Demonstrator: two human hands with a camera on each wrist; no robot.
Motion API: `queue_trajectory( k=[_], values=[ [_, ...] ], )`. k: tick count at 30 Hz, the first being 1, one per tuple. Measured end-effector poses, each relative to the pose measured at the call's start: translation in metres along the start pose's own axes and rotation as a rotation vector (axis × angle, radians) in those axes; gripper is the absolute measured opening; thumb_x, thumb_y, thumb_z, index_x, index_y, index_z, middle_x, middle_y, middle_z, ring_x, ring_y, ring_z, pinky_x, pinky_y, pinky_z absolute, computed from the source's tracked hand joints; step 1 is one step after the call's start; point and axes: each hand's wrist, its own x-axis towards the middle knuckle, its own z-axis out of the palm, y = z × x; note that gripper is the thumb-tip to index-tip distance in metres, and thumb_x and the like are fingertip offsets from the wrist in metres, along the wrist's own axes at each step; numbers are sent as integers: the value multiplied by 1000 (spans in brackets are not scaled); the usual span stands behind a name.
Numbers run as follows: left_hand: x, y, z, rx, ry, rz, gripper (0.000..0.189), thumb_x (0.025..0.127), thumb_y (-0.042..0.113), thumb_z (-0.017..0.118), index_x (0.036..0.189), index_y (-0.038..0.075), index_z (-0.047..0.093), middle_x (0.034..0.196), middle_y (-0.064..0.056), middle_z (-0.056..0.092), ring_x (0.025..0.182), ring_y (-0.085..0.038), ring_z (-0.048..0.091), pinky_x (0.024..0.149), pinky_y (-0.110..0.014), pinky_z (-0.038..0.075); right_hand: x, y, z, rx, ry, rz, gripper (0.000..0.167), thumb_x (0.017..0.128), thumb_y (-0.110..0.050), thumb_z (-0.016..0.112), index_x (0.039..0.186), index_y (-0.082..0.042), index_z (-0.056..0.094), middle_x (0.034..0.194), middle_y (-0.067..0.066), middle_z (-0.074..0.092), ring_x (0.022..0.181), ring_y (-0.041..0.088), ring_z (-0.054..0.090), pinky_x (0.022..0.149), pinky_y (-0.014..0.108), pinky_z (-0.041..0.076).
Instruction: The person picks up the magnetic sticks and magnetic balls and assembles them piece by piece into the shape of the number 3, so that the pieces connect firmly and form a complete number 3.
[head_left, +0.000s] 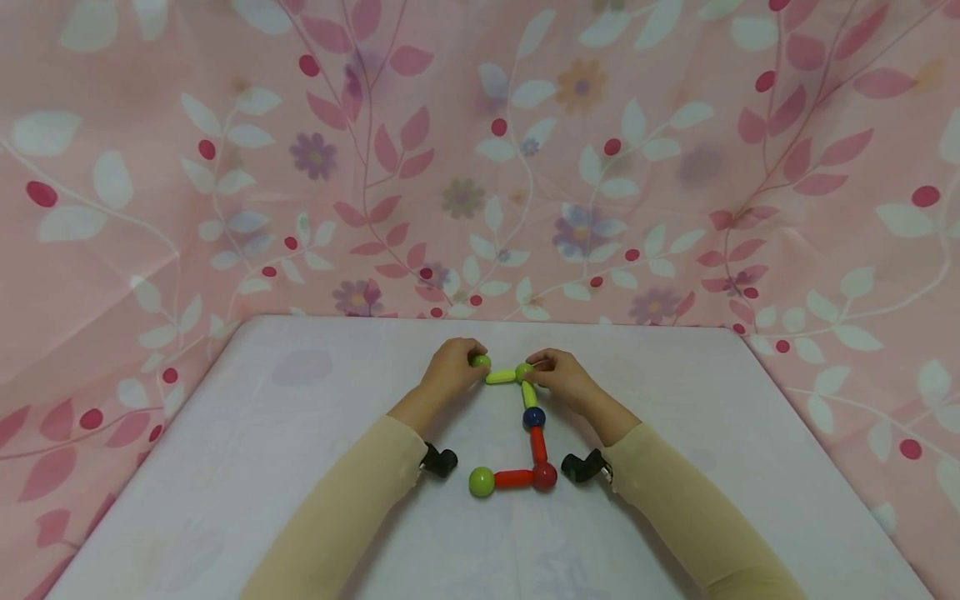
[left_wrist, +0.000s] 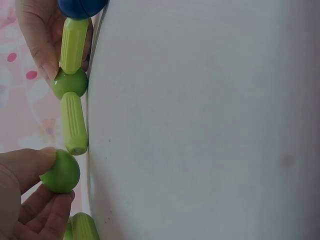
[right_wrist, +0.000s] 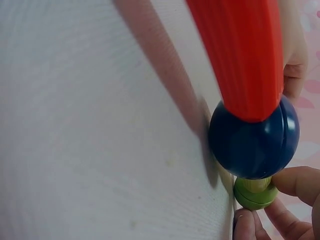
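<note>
My left hand [head_left: 452, 368] pinches a green ball [left_wrist: 61, 171] between thumb and fingers. Just beside that ball, in the left wrist view, is the free end of a yellow-green rod [left_wrist: 74, 124], with a small gap between them. The rod's other end meets a second green ball [head_left: 524, 372], which my right hand [head_left: 561, 377] grips. From there another yellow-green rod [head_left: 530, 395] runs to a blue ball [head_left: 534, 417]. A red rod [head_left: 538, 447] links the blue ball to a red ball [head_left: 544, 476]. Another red rod [head_left: 514, 478] leads left to a green ball [head_left: 482, 482].
Another yellow-green piece [left_wrist: 85, 227] shows beneath my left hand, mostly out of frame. Black wrist cameras [head_left: 439, 460] sit by both cuffs. The white table [head_left: 225, 467] ends at a pink floral curtain [head_left: 480, 167] behind and at the sides.
</note>
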Motion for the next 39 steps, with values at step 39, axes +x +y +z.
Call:
queue_trajectory(
  k=[39],
  values=[
    [-16, -5, -7, -37, -66, -6, 26, 90, 15, 76, 114, 5, 72, 97, -2, 69, 90, -16, 61, 86, -34, 53, 3, 3, -2, 15, 18, 25, 35, 92, -22, 74, 119, -2, 64, 119, 14, 64, 104, 26, 58, 90, 38, 49]
  ],
)
